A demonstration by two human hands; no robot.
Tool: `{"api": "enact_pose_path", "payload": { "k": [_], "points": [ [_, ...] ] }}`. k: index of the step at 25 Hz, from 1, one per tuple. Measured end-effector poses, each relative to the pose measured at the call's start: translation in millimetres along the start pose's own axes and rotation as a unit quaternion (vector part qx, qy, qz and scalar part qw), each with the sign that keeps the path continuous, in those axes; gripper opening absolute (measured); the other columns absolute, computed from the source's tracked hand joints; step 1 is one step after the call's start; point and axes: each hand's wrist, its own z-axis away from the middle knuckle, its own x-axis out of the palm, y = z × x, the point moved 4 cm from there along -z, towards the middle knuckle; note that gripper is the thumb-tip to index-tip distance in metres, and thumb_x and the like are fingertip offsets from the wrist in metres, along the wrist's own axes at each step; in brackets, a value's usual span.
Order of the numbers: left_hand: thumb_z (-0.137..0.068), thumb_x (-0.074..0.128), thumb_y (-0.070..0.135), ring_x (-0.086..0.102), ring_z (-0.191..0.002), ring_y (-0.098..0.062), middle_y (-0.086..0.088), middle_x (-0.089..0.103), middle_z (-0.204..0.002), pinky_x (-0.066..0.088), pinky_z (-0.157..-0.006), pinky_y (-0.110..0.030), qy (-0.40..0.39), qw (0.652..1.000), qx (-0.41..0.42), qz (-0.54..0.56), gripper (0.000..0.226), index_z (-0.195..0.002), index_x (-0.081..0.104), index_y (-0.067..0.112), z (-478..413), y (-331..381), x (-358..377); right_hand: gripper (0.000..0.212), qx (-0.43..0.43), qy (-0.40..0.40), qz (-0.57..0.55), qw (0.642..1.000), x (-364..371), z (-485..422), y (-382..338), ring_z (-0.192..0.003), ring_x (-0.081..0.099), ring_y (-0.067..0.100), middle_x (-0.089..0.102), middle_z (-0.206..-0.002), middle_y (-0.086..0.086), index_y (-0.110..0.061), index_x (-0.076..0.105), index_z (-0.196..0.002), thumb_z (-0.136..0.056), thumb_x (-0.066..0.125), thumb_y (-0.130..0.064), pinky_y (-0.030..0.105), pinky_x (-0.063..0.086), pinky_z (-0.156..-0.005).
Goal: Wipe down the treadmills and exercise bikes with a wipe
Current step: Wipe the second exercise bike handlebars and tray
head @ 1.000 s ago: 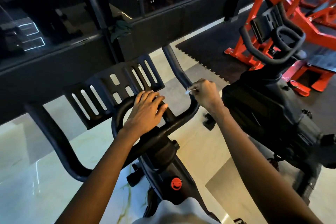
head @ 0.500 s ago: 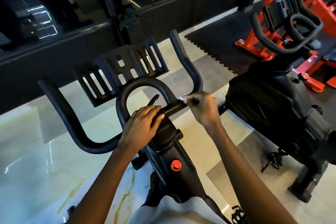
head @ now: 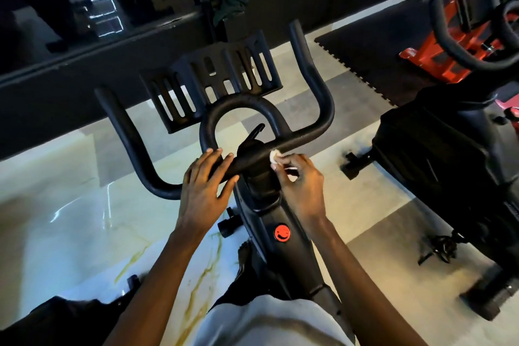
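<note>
One red emblem [head: 282,232] on exercise bike [head: 265,206].

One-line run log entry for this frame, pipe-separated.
step: wiping bike handlebar | right hand: pinches wipe against handlebar centre | left hand: fingers straight, rests on handlebar

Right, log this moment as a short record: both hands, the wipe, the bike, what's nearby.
left hand: fingers lie straight over the handlebar crossbar, left of the stem
right hand: pinches the wipe and holds it against the crossbar near its middle
wipe: small, white, bunched at the fingertips
device tray: black, slotted, ahead of the handlebar loop
nearby: second bike to the right; red machine beyond it
</note>
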Motion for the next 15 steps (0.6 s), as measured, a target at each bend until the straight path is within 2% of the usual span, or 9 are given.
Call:
{"api": "enact_pose_path", "payload": {
  "k": [2, 4, 7, 10, 13, 15],
  "points": [
    [-0.099, 0.061, 0.036, 0.04, -0.143, -0.024, -0.002, 0.05, -0.15, 0.044, -0.104, -0.045, -0.009, 1.0, -0.014, -0.017, 0.047, -0.142, 0.056, 0.02, 6, -1, -3, 0.01, -0.047, -0.04, 0.055, 0.997, 12, 14, -5, -0.087, 0.061, 0.006, 0.062, -0.1, -0.004, -0.017, 0.071, -0.099, -0.09, 0.072, -0.014, 0.017, 0.05, -0.079],
    [-0.099, 0.063, 0.035, 0.04, -0.143, -0.023, 0.0, 0.051, -0.15, 0.047, -0.103, -0.045, -0.012, 1.0, -0.013, -0.006, 0.046, -0.142, 0.057, 0.019, 3, -1, -6, 0.008, -0.064, -0.052, 0.09, 0.993, 18, 17, -8, -0.086, 0.061, 0.012, 0.061, -0.095, -0.002, -0.013, 0.072, -0.095, -0.088, 0.073, -0.01, 0.023, 0.052, -0.077],
    [-0.098, 0.064, 0.034, 0.039, -0.143, -0.022, 0.0, 0.052, -0.148, 0.043, -0.11, -0.038, -0.012, 1.0, 0.007, 0.024, 0.046, -0.14, 0.059, 0.016, 2, -4, -10, 0.009, -0.057, -0.049, 0.103, 0.992, 8, 6, -5, -0.077, 0.062, 0.01, 0.062, -0.091, -0.002, -0.014, 0.074, -0.092, -0.085, 0.074, -0.01, 0.027, 0.054, -0.075],
    [-0.098, 0.065, 0.034, 0.04, -0.142, -0.021, 0.001, 0.052, -0.148, 0.045, -0.107, -0.036, -0.01, 0.999, 0.01, 0.043, 0.045, -0.14, 0.059, 0.017, 1, -9, -12, 0.015, -0.016, -0.029, 0.095, 0.995, 1, 6, -7, -0.072, 0.061, 0.007, 0.064, -0.091, -0.004, -0.019, 0.077, -0.095, -0.084, 0.073, -0.009, 0.024, 0.054, -0.075],
    [-0.098, 0.065, 0.034, 0.042, -0.14, -0.022, 0.0, 0.05, -0.15, 0.051, -0.103, -0.04, -0.01, 0.998, 0.021, 0.058, 0.046, -0.14, 0.059, 0.017, 2, -9, -12, 0.013, -0.015, -0.086, 0.135, 0.987, 20, 23, -18, -0.077, 0.064, 0.012, 0.065, -0.096, -0.004, -0.021, 0.075, -0.095, -0.085, 0.071, -0.014, 0.031, 0.056, -0.078],
    [-0.096, 0.066, 0.036, 0.045, -0.137, -0.025, -0.003, 0.042, -0.156, 0.052, -0.098, -0.043, -0.033, 0.996, 0.0, 0.077, 0.054, -0.145, 0.052, 0.017, 5, -15, -15, 0.013, -0.018, -0.108, 0.12, 0.987, 24, 31, -21, -0.081, 0.065, 0.009, 0.067, -0.099, -0.005, -0.025, 0.075, -0.094, -0.085, 0.072, -0.015, 0.03, 0.056, -0.082]
  ]
}}
